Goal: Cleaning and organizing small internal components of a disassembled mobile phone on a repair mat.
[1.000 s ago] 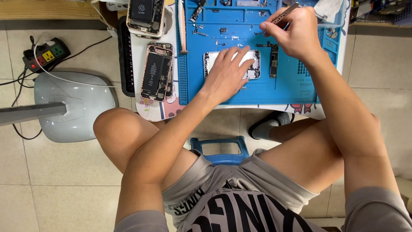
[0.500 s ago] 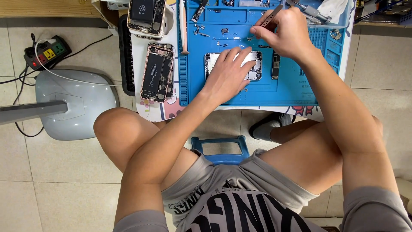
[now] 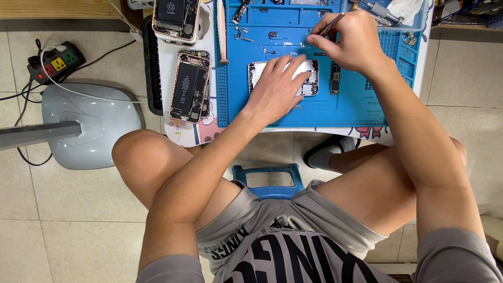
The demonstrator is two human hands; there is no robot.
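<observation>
My left hand point(image 3: 279, 88) lies flat on an opened phone shell point(image 3: 311, 77) in the middle of a blue work mat point(image 3: 351, 107), fingers spread over it. My right hand point(image 3: 350, 46) is closed around metal tweezers point(image 3: 330, 25), whose tips point left toward tiny screws and parts point(image 3: 272, 35) at the top of the mat. A small dark circuit board point(image 3: 335, 79) lies just right of the shell, under my right hand.
Two more opened phones point(image 3: 189, 85) point(image 3: 176, 20) lie left of the mat on a small white table point(image 3: 181, 135). A grey lamp base point(image 3: 89, 123) and a power strip point(image 3: 55, 62) are on the tiled floor at left. A blue stool point(image 3: 268, 178) shows between my knees.
My right hand with the tweezers has moved left and down toward the small parts at the top of the mat. My left hand has stayed on the phone shell.
</observation>
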